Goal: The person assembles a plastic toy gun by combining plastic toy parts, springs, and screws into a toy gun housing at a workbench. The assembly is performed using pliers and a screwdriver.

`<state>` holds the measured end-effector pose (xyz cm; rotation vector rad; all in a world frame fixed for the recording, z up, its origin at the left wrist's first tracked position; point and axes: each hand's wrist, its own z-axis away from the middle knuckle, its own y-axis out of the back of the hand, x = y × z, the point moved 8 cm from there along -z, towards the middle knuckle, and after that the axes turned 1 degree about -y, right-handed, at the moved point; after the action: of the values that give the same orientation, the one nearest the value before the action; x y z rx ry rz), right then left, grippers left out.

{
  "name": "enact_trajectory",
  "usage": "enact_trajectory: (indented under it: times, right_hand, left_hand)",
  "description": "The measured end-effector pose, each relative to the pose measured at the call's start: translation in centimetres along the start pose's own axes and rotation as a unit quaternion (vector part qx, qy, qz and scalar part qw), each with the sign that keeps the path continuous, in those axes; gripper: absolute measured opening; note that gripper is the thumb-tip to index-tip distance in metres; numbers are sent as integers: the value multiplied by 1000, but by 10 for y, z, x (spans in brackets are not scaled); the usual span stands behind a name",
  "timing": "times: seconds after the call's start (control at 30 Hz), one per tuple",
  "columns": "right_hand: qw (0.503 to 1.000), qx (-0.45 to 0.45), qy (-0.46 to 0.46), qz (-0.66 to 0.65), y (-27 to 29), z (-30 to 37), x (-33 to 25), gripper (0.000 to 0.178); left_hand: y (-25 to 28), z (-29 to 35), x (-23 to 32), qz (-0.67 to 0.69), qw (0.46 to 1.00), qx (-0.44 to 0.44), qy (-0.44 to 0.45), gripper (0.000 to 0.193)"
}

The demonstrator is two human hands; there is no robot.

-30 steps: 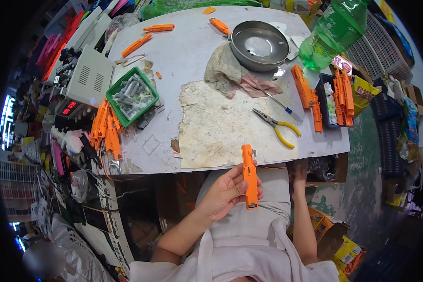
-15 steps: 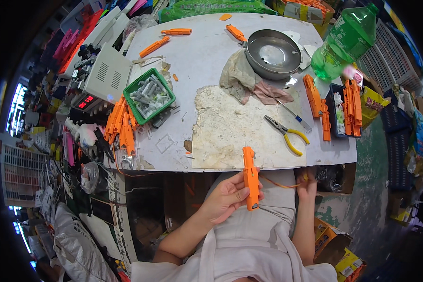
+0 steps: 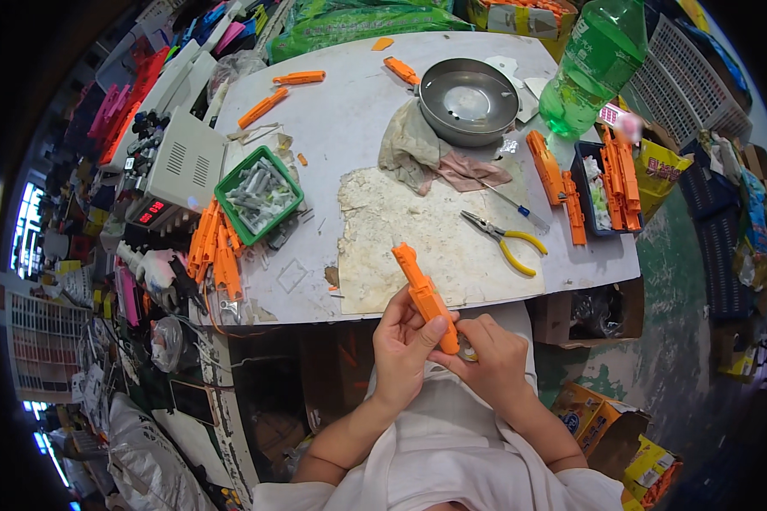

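orange part point(image 3: 431, 308) between the hands point(image 3: 400, 347), yellow-handled pliers point(image 3: 497, 233) on table point(image 3: 341, 102)

left hand point(image 3: 405, 345) gripping, right hand point(image 3: 496, 358) beside (fingers point(image 3: 484, 334) bent), forearms point(image 3: 349, 439) bare

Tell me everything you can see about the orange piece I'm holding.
The orange piece is long and narrow, plastic-looking, with a slimmer, stepped far section and a blockier near section. Held at the table's near edge, its far end leans left. Your left hand grips the near half; your right hand is at its near end, exact contact hidden.
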<state>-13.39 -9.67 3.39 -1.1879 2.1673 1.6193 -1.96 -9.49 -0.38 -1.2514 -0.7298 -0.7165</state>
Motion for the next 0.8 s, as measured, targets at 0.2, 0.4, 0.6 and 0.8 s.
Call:
enact_trajectory:
  times: [0.2, 0.4, 0.6, 0.8]
  right_hand:
    - [1000, 14, 19, -14, -9, -4, -2, 29]
    - [999, 17, 23, -17, -14, 2, 3, 25]
    - [999, 8, 25, -26, -22, 3, 6, 24]
    - [999, -31, -4, -37, -18, 5, 13, 25]
  left_hand:
    - [16, 0, 2, -55, 994, 59, -80, 49]
    - [15, -2, -3, -49, 995, 56, -70, 52]
    - [21, -2, -8, -55, 995, 61, -58, 52]
    - [16, -4, -13, -52, 996, 58, -50, 52]
